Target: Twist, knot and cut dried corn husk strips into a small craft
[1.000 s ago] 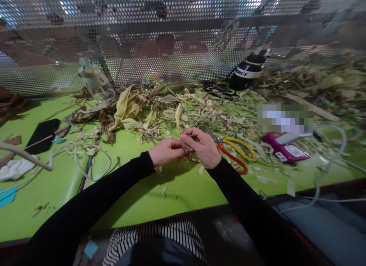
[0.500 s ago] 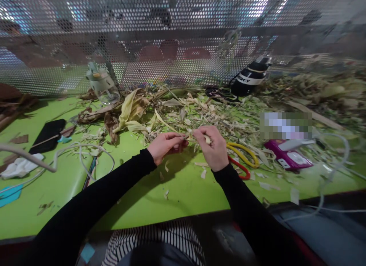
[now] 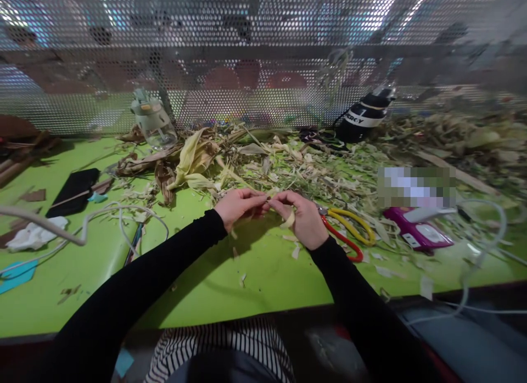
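Over the green table (image 3: 206, 284), my left hand (image 3: 242, 208) and my right hand (image 3: 302, 218) meet at the fingertips, both closed in a pinch. A pale husk strip (image 3: 289, 219) curls out from under the fingers of my right hand. What the left fingertips pinch is too small to make out. Just right of my right hand lie scissors with one yellow and one red handle (image 3: 349, 225), their blades partly hidden. Behind the hands spread dry husk scraps (image 3: 288, 163) and a larger yellow-green husk (image 3: 191, 161).
A clear bottle (image 3: 154, 122) and a black bottle (image 3: 362, 117) stand by the perforated metal screen (image 3: 255, 65). A purple device (image 3: 420, 232) with a white cable is at right. A black phone (image 3: 74, 192), white tissue (image 3: 37, 233) and another cable lie at left.
My right fingertips have moved left to meet my left fingertips. The husk strip now hangs lower from my right hand. The whole view has shifted slightly.
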A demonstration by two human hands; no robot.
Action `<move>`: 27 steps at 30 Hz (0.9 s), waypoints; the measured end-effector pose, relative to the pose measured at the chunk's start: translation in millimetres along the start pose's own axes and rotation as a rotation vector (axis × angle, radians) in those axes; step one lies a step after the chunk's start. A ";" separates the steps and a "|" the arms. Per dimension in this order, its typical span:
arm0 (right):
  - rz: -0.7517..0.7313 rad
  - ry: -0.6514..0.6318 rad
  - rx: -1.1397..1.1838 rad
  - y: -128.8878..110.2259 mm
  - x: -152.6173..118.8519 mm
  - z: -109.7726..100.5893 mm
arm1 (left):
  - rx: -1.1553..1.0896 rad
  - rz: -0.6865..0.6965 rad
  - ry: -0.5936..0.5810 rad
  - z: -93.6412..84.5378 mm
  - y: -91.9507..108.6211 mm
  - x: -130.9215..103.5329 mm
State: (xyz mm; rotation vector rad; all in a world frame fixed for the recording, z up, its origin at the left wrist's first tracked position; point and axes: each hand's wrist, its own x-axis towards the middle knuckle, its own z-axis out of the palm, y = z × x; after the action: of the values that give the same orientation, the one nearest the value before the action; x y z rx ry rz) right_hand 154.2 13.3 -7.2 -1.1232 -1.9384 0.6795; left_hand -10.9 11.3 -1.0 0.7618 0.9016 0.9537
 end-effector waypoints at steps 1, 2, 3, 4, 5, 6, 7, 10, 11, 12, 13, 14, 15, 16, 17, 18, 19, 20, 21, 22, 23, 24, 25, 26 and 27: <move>0.024 0.004 0.026 -0.4 0.4 -0.5 | -0.005 0.010 0.025 -1.1 -0.7 1.7; 0.056 0.021 0.050 -0.4 0.8 -1.0 | -0.012 0.018 0.054 -2.4 -1.2 3.5; 0.098 0.052 0.069 -0.2 1.3 -1.3 | -0.024 0.023 0.082 -3.7 -1.5 5.2; 0.151 0.083 0.086 0.2 1.6 -1.3 | -0.042 0.025 0.105 -4.8 -1.5 6.4; 0.211 0.092 0.106 0.5 1.9 -0.8 | -0.066 0.030 0.122 -5.5 -1.4 7.2; 0.268 0.067 0.131 0.5 1.9 0.5 | -0.092 0.035 0.134 -5.5 -1.2 7.3; 0.310 0.008 0.157 0.1 1.7 2.4 | -0.116 0.043 0.143 -4.6 -0.9 6.7; 0.302 -0.188 0.202 -3.6 0.1 11.1 | -0.145 0.084 0.163 2.2 -0.8 2.2; 0.267 -0.205 0.202 -5.2 -0.7 13.9 | -0.133 0.103 0.162 4.9 -0.9 0.7; 0.235 -0.197 0.198 -6.8 -1.7 16.1 | -0.112 0.121 0.156 7.0 -1.1 -0.4; 0.211 -0.179 0.191 -8.1 -2.8 17.7 | -0.089 0.143 0.150 8.1 -1.2 -0.6; 0.192 -0.166 0.182 -9.3 -4.0 18.5 | -0.064 0.168 0.147 8.0 -1.3 0.1; 0.173 -0.165 0.160 -10.2 -5.3 18.8 | -0.038 0.193 0.151 6.4 -1.2 1.7; 0.143 -0.167 0.115 -11.1 -6.8 18.8 | -0.009 0.216 0.164 3.5 -1.1 4.1; 0.093 -0.160 0.041 -11.8 -8.3 18.6 | 0.032 0.241 0.183 -0.6 -0.8 7.1; 0.021 -0.134 -0.057 -12.6 -9.7 18.4 | 0.087 0.261 0.201 -5.3 -0.6 10.2; -0.067 -0.089 -0.169 -13.4 -11.0 18.2 | 0.163 0.278 0.218 -10.4 -0.5 13.1; -0.157 -0.026 -0.283 -14.1 -11.9 18.0 | 0.261 0.299 0.217 -15.0 -0.4 15.5; -0.236 0.051 -0.384 -14.6 -12.4 17.6 | 0.373 0.307 0.198 -18.8 -0.5 17.1; -0.292 0.128 -0.461 -14.9 -12.4 16.9 | 0.487 0.310 0.160 -21.4 -0.5 17.7; -0.320 0.191 -0.508 -14.7 -12.0 15.9 | 0.584 0.299 0.112 -22.5 -0.4 17.3; -0.317 0.233 -0.528 -14.0 -11.2 14.5 | 0.635 0.282 0.060 -22.4 -0.1 16.1; -0.290 0.250 -0.525 -12.9 -10.1 12.7 | 0.644 0.262 0.016 -21.1 0.4 14.3; -0.245 0.240 -0.498 -11.6 -8.8 10.7 | 0.622 0.239 -0.017 -19.2 1.2 12.1; -0.187 0.210 -0.446 -10.2 -7.4 8.7 | 0.576 0.217 -0.038 -17.1 2.3 10.0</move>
State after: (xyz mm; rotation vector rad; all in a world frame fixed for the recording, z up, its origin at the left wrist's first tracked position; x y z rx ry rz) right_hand 144.5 1.5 -7.0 -1.1982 -2.0286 0.0205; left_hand -24.0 23.9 -9.2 1.3854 1.0907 0.8667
